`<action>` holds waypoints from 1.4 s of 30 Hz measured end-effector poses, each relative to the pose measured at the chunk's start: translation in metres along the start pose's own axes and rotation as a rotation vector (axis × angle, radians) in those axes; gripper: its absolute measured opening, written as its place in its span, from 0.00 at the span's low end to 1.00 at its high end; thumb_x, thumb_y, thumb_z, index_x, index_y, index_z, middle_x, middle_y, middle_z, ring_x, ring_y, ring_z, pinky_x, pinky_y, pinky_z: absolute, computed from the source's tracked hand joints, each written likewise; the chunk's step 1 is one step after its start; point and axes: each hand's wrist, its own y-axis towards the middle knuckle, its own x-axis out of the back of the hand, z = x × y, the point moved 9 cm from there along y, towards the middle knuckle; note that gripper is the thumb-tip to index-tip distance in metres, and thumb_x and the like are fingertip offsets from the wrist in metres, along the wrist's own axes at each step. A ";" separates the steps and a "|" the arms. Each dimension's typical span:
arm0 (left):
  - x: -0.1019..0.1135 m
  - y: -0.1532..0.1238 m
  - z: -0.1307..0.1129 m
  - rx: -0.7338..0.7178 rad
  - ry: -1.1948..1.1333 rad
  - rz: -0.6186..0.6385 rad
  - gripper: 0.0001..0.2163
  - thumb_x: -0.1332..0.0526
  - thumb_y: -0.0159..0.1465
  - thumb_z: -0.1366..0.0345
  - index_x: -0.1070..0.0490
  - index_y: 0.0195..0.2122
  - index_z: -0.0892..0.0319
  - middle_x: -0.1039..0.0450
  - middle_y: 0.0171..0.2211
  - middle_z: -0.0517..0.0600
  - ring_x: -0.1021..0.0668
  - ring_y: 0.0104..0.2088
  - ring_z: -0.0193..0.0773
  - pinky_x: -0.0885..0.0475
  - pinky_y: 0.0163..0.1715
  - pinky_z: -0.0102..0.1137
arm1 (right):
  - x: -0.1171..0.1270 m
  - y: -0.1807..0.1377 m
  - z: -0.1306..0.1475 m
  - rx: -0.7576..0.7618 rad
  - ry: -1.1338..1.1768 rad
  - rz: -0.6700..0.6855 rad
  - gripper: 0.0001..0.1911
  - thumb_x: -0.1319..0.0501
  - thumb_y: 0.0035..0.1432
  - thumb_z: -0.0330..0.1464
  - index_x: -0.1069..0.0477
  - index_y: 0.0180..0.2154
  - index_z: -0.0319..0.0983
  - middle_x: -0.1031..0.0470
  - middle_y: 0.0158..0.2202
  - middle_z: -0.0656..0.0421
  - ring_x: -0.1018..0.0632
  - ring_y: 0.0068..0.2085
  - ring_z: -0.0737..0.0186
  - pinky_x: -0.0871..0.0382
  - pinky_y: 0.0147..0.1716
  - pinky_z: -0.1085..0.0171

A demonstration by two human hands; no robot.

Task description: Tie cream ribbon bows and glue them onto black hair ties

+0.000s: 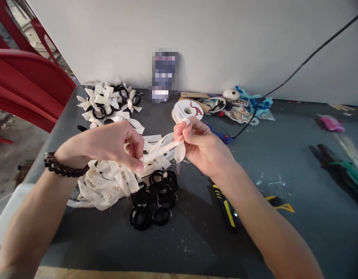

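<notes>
Between my two hands a cream ribbon (pixel 161 151) is stretched. My left hand (pixel 120 145), with a beaded bracelet on its wrist, pinches one end between thumb and finger. The other part is held in the closed fingers of my right hand (pixel 197 141), where a loop of ribbon hangs below the fingertips. Under my hands lies a loose pile of cut cream ribbons (pixel 106 186). Several black hair ties (pixel 154 201) are heaped just to its right. A white ribbon spool (pixel 183 109) stands behind my right hand.
Finished-looking ribbon bows on black hair ties (pixel 109 100) are piled at the back left. A phone (pixel 165 75) leans on the wall. A yellow-black cutter (pixel 225 207) lies by my right forearm. A blue glue gun (pixel 222 135) trails a black cord (pixel 306 60). Green-handled pliers (pixel 345 170) lie right.
</notes>
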 end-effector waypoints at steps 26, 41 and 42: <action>0.012 0.006 -0.016 -0.502 -1.150 -0.573 0.21 0.21 0.54 0.52 0.30 0.27 0.58 0.19 0.33 0.44 0.15 0.36 0.37 0.19 0.38 0.30 | -0.022 -0.006 0.007 0.090 0.215 0.088 0.15 0.20 0.48 0.41 0.23 0.29 0.46 0.28 0.29 0.65 0.30 0.30 0.67 0.33 0.29 0.65; 0.015 -0.017 -0.053 -0.558 -0.504 -0.826 0.13 0.24 0.60 0.55 0.21 0.31 0.59 0.21 0.28 0.49 0.21 0.27 0.33 0.26 0.27 0.28 | -0.028 -0.004 0.019 0.168 0.071 0.176 0.15 0.22 0.54 0.41 0.25 0.28 0.43 0.28 0.32 0.64 0.28 0.31 0.69 0.31 0.32 0.66; 0.014 -0.016 -0.053 -0.576 -0.515 -0.803 0.13 0.24 0.60 0.55 0.21 0.31 0.59 0.21 0.28 0.49 0.21 0.27 0.33 0.25 0.27 0.28 | -0.027 -0.004 0.018 0.172 0.064 0.167 0.14 0.22 0.54 0.41 0.24 0.29 0.43 0.27 0.33 0.64 0.27 0.31 0.68 0.30 0.33 0.65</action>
